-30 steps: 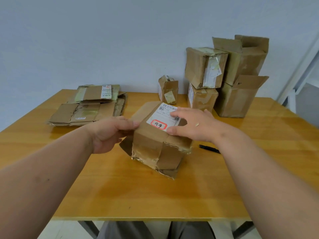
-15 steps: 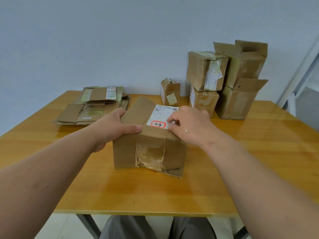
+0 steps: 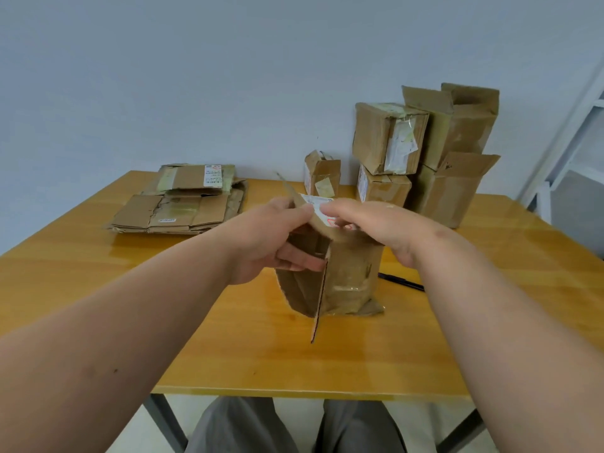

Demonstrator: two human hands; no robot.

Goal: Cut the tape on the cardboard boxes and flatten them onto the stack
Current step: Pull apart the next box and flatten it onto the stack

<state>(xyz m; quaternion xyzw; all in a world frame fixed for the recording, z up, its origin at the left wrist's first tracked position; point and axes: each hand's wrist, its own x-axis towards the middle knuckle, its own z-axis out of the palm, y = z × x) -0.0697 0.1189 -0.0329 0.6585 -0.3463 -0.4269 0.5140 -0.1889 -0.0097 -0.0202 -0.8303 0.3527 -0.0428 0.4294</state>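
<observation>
A taped brown cardboard box (image 3: 346, 282) with a white label stands on end at the middle of the wooden table (image 3: 294, 361), its left side open. My left hand (image 3: 271, 237) grips its left wall, thumb on top and fingers inside the opening. My right hand (image 3: 376, 223) holds the top right of the box, fingers curled over the labelled face. A stack of flattened boxes (image 3: 183, 204) lies at the far left of the table.
Several unflattened boxes (image 3: 425, 152) are piled at the far right against the wall, with a small box (image 3: 322, 174) beside them. A black pen-like tool (image 3: 402, 282) lies on the table just right of the held box. A white frame (image 3: 575, 132) stands at the right edge.
The box has been turned from lying with its label up to standing on end. My left hand's fingers have gone into its open left side, and both hands have risen.
</observation>
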